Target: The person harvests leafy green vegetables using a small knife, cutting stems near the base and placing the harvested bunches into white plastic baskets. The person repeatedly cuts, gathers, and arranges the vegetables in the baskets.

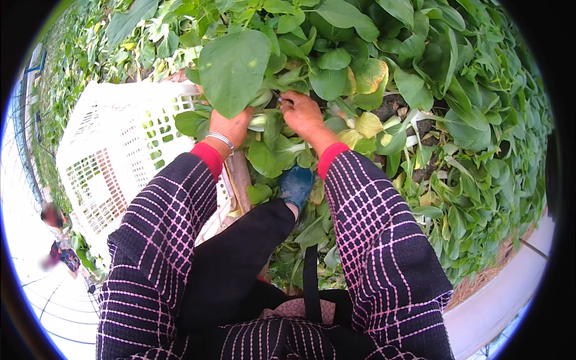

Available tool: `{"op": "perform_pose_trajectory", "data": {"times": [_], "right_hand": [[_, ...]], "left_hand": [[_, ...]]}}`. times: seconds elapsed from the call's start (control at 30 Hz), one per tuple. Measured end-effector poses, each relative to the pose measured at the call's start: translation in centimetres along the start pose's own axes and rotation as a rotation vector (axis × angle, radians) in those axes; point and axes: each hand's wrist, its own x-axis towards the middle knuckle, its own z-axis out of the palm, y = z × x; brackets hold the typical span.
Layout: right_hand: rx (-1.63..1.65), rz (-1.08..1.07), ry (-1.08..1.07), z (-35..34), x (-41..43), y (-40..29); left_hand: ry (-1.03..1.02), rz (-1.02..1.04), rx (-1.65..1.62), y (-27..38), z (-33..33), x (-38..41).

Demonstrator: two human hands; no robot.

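Near the picture's upper middle, my left hand (231,128), with a silver bangle at its wrist, is closed around a leafy green plant (258,120) with pale stalks. A broad leaf (234,67) covers part of its fingers. Just to the right, my right hand (302,112) grips a small metal-bladed tool (277,97), probably a knife; its point is among the stalks at the plant's base. Green leaves surround both hands, and several yellowed leaves (369,124) lie to the right of my right hand.
A white perforated plastic crate (130,139) stands at the left beside a strip of wood (239,177). My blue shoe (296,184) is among the leaves below my hands. Dense leafy plants (477,117) fill the right side. People (63,256) are far off at the lower left.
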Motion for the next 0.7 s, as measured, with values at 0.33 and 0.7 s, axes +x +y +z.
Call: {"op": "perform_pose_trajectory", "data": {"times": [0.33,0.7], "right_hand": [[-0.002,0.011,0.095,-1.5,-4.1,2.1],[0.135,-0.161,0.141,-2.7,-4.3,0.5]], "left_hand": [[-0.136,0.423,0.072,4.3,-5.3,0.9],[-0.366,0.28,0.61,2.0,-9.0,5.1]]}}
